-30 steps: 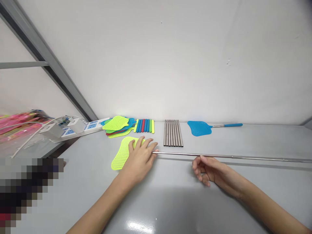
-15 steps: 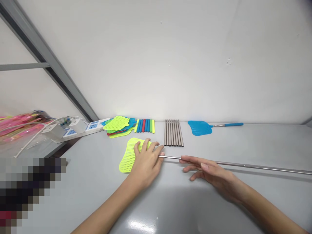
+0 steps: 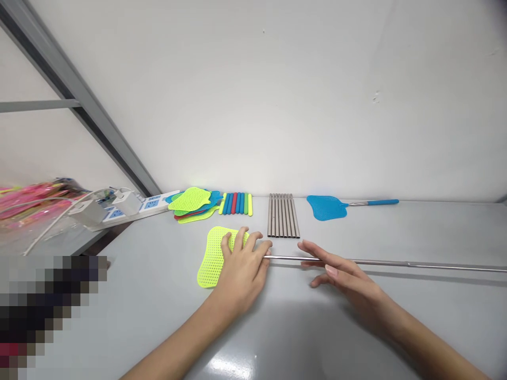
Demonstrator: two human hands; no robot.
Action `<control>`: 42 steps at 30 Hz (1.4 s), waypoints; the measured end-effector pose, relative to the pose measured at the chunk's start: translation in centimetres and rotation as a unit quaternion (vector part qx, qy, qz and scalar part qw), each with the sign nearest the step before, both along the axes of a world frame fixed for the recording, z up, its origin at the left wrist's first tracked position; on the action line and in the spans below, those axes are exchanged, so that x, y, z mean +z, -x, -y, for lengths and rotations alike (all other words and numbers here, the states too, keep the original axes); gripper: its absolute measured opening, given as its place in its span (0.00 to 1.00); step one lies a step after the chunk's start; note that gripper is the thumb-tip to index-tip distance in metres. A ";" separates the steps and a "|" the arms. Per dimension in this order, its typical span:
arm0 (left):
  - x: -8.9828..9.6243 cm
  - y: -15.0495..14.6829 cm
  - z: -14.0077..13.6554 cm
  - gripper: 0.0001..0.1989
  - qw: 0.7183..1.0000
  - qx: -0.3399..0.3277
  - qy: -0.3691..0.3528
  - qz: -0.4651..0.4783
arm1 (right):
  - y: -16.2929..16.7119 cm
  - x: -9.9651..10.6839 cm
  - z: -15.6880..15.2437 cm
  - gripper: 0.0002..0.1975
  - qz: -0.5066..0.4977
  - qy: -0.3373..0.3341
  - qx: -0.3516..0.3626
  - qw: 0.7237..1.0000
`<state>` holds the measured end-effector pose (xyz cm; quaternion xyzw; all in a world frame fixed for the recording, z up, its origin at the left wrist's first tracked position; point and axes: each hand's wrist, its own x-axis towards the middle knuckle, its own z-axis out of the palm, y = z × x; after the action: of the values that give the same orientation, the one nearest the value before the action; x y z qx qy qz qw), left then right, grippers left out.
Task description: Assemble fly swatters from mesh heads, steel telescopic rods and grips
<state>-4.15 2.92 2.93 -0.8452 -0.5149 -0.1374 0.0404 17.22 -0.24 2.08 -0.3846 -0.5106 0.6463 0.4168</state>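
My left hand point(image 3: 243, 272) pinches the neck of a fly swatter between thumb and forefinger, its other fingers spread over the yellow-green mesh head point(image 3: 212, 261). From that grip a long thin metal rod point(image 3: 407, 264), extended in sections, runs right and out of view. My right hand point(image 3: 350, 277) hovers around the rod, its fingers apart and not closed on it; whether they touch it I cannot tell. Behind my hands lie a row of metal tubes point(image 3: 283, 216), a row of coloured handle grips point(image 3: 237, 204) and a pile of mesh swatter heads point(image 3: 192, 201).
A blue fly swatter point(image 3: 328, 208) with a short shaft lies near the wall at the right. At the left, a white power strip point(image 3: 158, 200) carries plugged-in adapters point(image 3: 89, 212). Beyond it are pink items in clear plastic point(image 3: 35, 203). A white wall point(image 3: 269, 105) bounds the grey table point(image 3: 158, 274).
The rod's right end has swung slightly upward in the view. Both hands have shifted a little to the right, and my right hand's fingers now look more spread.
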 end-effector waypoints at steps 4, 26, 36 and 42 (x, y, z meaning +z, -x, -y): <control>-0.1 -0.2 0.0 0.16 1.000 -0.011 0.017 0.006 | -0.3 -0.7 -0.4 0.20 0.000 0.006 -0.049 0.999; -0.3 -0.4 0.0 0.09 0.987 -0.096 0.107 0.072 | -0.2 -0.8 -1.3 0.11 -0.030 0.026 -0.175 0.984; -0.6 0.2 -0.8 0.08 0.989 -0.090 0.091 0.071 | 0.1 -0.4 -0.8 0.12 -0.026 0.041 -0.138 0.989; -0.6 0.2 -1.0 0.08 0.988 -0.103 0.090 0.077 | 0.1 -0.6 -0.7 0.11 -0.018 0.031 -0.145 0.989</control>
<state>-4.37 3.95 2.29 -0.8808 -0.4370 -0.1590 -0.0897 17.07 0.44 1.46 -0.4556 -0.4216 0.6011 0.5033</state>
